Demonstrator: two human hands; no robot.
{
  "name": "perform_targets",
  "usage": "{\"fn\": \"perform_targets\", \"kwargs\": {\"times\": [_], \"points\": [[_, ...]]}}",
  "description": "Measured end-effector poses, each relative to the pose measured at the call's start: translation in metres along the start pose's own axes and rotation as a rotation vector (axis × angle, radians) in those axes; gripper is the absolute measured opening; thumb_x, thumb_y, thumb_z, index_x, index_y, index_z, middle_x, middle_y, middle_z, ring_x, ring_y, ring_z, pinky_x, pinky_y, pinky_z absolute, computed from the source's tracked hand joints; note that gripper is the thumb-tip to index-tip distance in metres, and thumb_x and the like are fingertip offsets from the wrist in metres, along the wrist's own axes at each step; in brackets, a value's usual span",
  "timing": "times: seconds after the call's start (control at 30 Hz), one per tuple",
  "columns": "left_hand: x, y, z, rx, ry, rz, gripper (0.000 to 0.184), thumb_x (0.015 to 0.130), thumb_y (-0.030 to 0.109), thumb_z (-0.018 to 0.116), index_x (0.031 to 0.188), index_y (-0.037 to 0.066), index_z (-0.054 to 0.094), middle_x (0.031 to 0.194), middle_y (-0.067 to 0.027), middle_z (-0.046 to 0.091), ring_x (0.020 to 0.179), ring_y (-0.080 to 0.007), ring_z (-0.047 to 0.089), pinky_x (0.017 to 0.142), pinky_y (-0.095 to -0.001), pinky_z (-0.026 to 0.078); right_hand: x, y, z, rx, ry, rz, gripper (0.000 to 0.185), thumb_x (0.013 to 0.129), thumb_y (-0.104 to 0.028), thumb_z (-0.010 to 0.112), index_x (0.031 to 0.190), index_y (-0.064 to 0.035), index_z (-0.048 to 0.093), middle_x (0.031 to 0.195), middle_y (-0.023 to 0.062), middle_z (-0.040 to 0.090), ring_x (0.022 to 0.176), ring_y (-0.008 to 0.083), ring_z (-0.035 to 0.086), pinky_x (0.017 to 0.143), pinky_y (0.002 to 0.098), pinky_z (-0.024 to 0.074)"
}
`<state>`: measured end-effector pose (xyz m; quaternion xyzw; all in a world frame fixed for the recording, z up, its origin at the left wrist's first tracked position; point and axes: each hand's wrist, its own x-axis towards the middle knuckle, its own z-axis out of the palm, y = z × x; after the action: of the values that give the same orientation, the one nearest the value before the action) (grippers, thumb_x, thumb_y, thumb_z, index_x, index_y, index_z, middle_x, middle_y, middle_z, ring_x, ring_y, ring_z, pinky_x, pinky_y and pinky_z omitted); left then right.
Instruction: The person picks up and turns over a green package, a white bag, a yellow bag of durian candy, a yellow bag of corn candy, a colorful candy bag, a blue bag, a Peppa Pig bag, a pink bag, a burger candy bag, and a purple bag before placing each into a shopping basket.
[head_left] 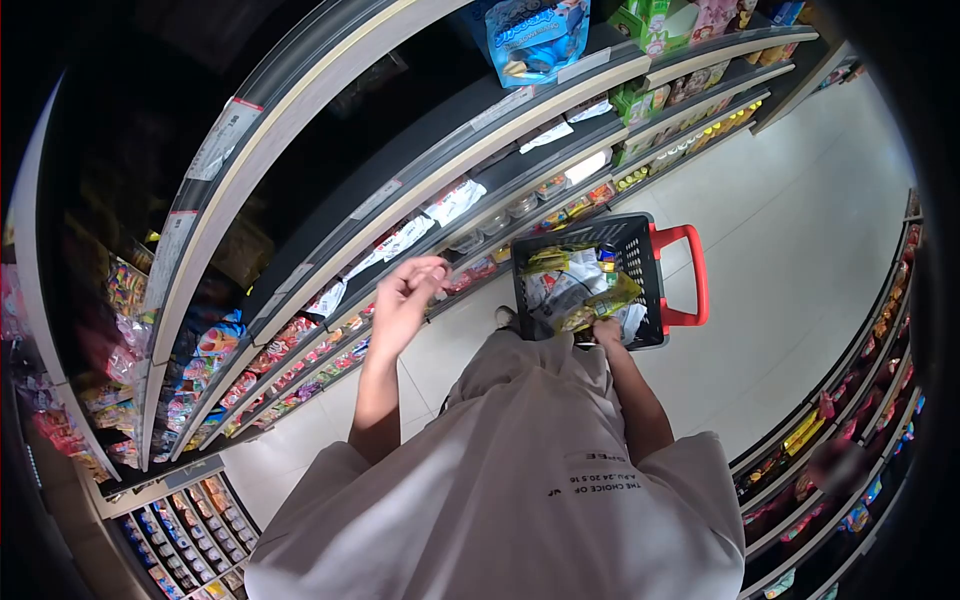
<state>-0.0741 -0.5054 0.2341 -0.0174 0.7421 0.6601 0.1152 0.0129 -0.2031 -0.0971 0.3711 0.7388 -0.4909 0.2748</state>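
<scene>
My left hand (405,295) is raised in front of the shelves, its fingers loosely bent, and I see nothing in them. At the near side of a black shopping basket (654,300) is my right hand (607,332), with its fingers curled against a yellow-green snack bag (608,300); the fingertips are partly hidden. White packaging (578,280) and another yellow packet (545,260) lie in the basket too. The basket's red handle (697,275) sticks out on the right.
Long curved-looking shelves (400,190) of packaged snacks run along the left and front. A blue pouch (537,40) stands on an upper shelf. More stocked shelves (840,450) are on the right. Pale floor tiles (770,240) lie between the rows.
</scene>
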Motion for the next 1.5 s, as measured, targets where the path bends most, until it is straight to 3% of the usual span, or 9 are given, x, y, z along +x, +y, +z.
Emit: {"fn": "perform_targets", "kwargs": {"times": [0.13, 0.3, 0.43, 0.63, 0.9, 1.0, 1.3, 1.37, 1.5], "points": [[0.038, 0.038, -0.020, 0.136, 0.124, 0.113, 0.020, 0.087, 0.012, 0.059, 0.102, -0.001, 0.060, 0.088, -0.0040, 0.062, 0.074, -0.0079, 0.057, 0.064, -0.0208, 0.045, 0.044, 0.050, 0.017, 0.802, -0.281, 0.223, 0.008, 0.088, -0.014, 0.052, 0.090, -0.0066, 0.055, 0.070, 0.0062, 0.058, 0.053, 0.0158, 0.053, 0.042, 0.0288, 0.0409], [0.169, 0.042, -0.100, 0.472, 0.436, -0.057, 0.033, 0.084, 0.017, 0.060, 0.114, 0.003, 0.056, 0.096, -0.0012, 0.062, 0.078, -0.0110, 0.055, 0.070, -0.0239, 0.046, 0.041, 0.063, 0.017, 0.751, -0.322, 0.268, 0.021, 0.083, -0.003, 0.038, 0.097, -0.0042, 0.053, 0.077, 0.0109, 0.062, 0.058, 0.0185, 0.057, 0.049, 0.0276, 0.0458], [0.334, -0.042, -0.222, 0.680, 0.534, 0.275, 0.042, 0.083, 0.022, 0.061, 0.122, 0.011, 0.050, 0.116, -0.0056, 0.052, 0.103, -0.0171, 0.051, 0.086, -0.0329, 0.043, 0.017, 0.059, 0.003, 0.460, -0.159, 0.159, 0.019, 0.084, -0.015, 0.046, 0.096, -0.0050, 0.057, 0.073, 0.0093, 0.065, 0.055, 0.0162, 0.059, 0.049, 0.0288, 0.0492], [0.346, -0.035, -0.189, 0.116, 0.318, 0.354, 0.051, 0.079, 0.019, 0.068, 0.125, 0.010, 0.047, 0.116, -0.0035, 0.054, 0.100, -0.0181, 0.054, 0.080, -0.0318, 0.047, -0.010, 0.067, -0.012, 0.725, -0.049, 0.200, 0.018, 0.085, -0.012, 0.047, 0.096, -0.0041, 0.059, 0.076, 0.0086, 0.066, 0.057, 0.0125, 0.060, 0.048, 0.0243, 0.0477], [0.172, 0.034, -0.092, -0.547, 0.268, -0.090, 0.034, 0.084, 0.000, 0.057, 0.117, -0.005, 0.048, 0.112, -0.0179, 0.056, 0.099, -0.0243, 0.058, 0.088, -0.0459, 0.052, -0.008, 0.035, -0.018, 0.780, -0.164, 0.047, 0.021, 0.087, -0.015, 0.048, 0.100, -0.0025, 0.059, 0.079, 0.0082, 0.066, 0.058, 0.0122, 0.059, 0.051, 0.0222, 0.0481], [0.071, 0.026, -0.034, -0.585, 0.231, 0.091, 0.032, 0.086, -0.003, 0.052, 0.117, -0.008, 0.046, 0.112, -0.0200, 0.055, 0.097, -0.0278, 0.060, 0.086, -0.0457, 0.052, -0.025, -0.032, -0.036, 0.658, -0.188, -0.101, 0.019, 0.091, -0.015, 0.046, 0.100, -0.0021, 0.058, 0.080, 0.0056, 0.065, 0.058, 0.0081, 0.057, 0.050, 0.0194, 0.0461], [-0.030, -0.032, 0.064, -1.075, -0.128, -0.185, 0.048, 0.080, 0.017, 0.058, 0.124, 0.003, 0.045, 0.118, -0.0160, 0.054, 0.108, -0.0277, 0.054, 0.089, -0.0453, 0.046, -0.153, -0.247, -0.049, 0.931, -1.113, -0.394, 0.041, 0.088, -0.022, 0.054, 0.121, 0.0011, 0.048, 0.114, 0.0090, 0.055, 0.102, 0.0174, 0.053, 0.085, 0.0293, 0.0424], [-0.024, -0.047, 0.077, -1.772, -0.827, -0.326, 0.047, 0.081, 0.016, 0.056, 0.125, 0.003, 0.044, 0.116, -0.0150, 0.055, 0.107, -0.0284, 0.054, 0.088, -0.0432, 0.046, -0.167, -0.262, -0.036, 1.053, -1.349, -0.572, 0.046, 0.088, -0.023, 0.056, 0.124, 0.0029, 0.043, 0.115, 0.0108, 0.054, 0.105, 0.0184, 0.055, 0.088, 0.0295, 0.0442], [-0.034, -0.042, 0.063, -1.408, -0.731, -0.248, 0.052, 0.085, 0.027, 0.051, 0.128, 0.002, 0.040, 0.124, -0.0151, 0.050, 0.108, -0.0286, 0.053, 0.088, -0.0409, 0.046, -0.214, -0.280, -0.046, 1.043, -1.129, -0.701, 0.045, 0.082, -0.016, 0.063, 0.119, 0.0030, 0.045, 0.110, 0.0106, 0.057, 0.101, 0.0175, 0.057, 0.084, 0.0293, 0.0467]]}}
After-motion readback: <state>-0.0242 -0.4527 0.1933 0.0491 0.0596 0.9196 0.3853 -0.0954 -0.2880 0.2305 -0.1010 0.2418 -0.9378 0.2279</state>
